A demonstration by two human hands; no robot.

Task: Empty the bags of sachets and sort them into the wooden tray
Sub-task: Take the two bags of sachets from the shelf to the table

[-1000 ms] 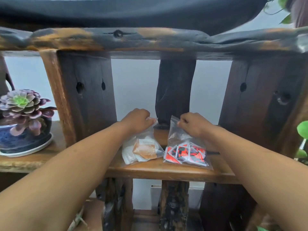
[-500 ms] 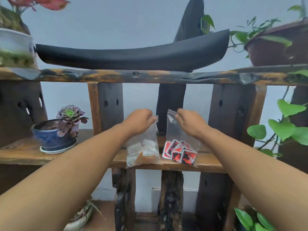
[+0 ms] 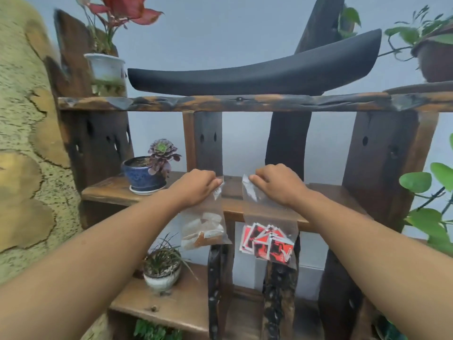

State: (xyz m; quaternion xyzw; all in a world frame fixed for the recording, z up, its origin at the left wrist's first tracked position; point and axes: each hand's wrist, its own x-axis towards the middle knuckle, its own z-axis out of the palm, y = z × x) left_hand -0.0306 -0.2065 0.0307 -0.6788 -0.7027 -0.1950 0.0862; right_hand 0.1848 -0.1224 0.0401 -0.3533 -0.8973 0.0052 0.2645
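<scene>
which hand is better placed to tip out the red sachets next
Right, probably: the right hand pinches the top of the red sachet bag, which hangs free in front of the shelf. The left hand is busy gripping the pale sachet bag.

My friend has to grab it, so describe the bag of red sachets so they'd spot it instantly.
On the dark wooden plant rack, two clear bags hang before the middle shelf, one from each hand. The red-sachet bag hangs from the right hand, full of red-and-black packets; the other bag, in the left hand, holds white and tan ones.
</scene>
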